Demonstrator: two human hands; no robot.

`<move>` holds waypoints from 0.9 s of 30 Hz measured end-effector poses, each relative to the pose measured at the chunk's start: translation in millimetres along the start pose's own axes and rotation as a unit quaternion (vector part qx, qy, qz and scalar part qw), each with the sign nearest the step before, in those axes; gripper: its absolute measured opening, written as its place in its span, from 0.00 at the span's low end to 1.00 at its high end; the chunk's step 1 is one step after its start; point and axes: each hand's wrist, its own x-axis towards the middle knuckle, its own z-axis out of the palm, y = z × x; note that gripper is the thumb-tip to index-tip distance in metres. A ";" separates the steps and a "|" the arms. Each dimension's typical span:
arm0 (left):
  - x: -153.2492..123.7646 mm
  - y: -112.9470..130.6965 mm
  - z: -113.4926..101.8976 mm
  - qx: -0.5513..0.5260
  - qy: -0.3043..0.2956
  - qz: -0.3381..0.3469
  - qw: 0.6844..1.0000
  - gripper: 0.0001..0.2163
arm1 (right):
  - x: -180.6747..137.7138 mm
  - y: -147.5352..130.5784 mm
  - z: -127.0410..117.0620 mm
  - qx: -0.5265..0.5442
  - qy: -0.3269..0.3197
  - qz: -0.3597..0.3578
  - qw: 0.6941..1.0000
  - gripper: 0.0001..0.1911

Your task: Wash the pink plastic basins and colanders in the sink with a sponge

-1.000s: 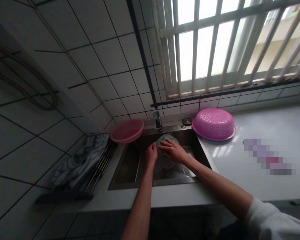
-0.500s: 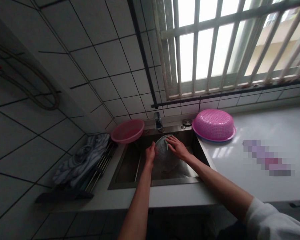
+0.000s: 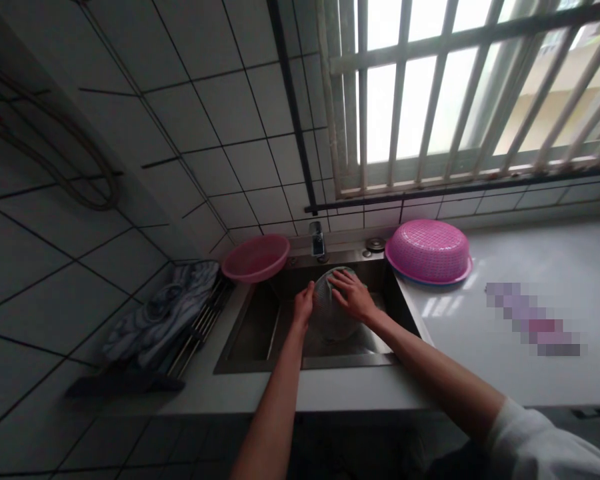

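A pale, round mesh colander (image 3: pixel 333 313) is tilted up inside the steel sink (image 3: pixel 380 360). My left hand (image 3: pixel 304 305) grips its left edge, thumb pointing up. My right hand (image 3: pixel 353 293) lies across the upper part of the colander, fingers stretched and spread against it. Something pale greenish shows beside those fingers; whether it is part of the rim or a cloth I cannot make out. Behind the colander stands the faucet (image 3: pixel 317 239).
A pink basin (image 3: pixel 257 259) stands at the sink's back left corner. To the right, an upturned pink basket (image 3: pixel 430 252) rests on the white counter (image 3: pixel 460 360). A striped cloth (image 3: pixel 165 307) lies on a rack (image 3: pixel 197 340) at left. A barred window (image 3: pixel 430 100) is above.
My right hand has shifted slightly and lies flatter on the colander. The greenish strip that hung by its fingers shows less now. My left hand keeps its hold.
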 end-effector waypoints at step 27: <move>2.8 9.3 -4.6 0.077 0.038 -0.031 0.996 0.36 | -0.9 -33.6 -0.1 0.014 -0.130 -0.187 0.974 0.27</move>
